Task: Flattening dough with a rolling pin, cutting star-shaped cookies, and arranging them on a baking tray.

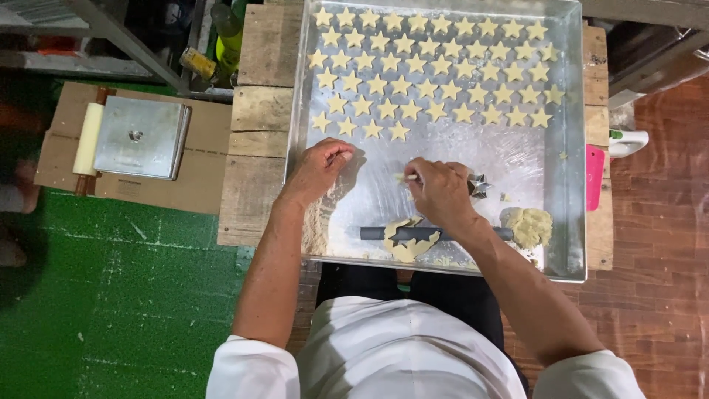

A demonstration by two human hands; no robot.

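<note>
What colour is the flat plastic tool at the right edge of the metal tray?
The plastic tool is bright pink, seen in the head view beside the tray.

tray (572,148): far edge cut off by the picture's top
rod (384,233): middle hidden under the right hand's (441,193) wrist
cutter (480,185): half hidden by that hand
left hand (319,168): fingertips' hold too small to tell

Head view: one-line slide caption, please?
Left hand and right hand work over a metal tray of star-shaped dough pieces.

white short-sleeved shirt | dark trousers | bare forearms | no gloves
</note>
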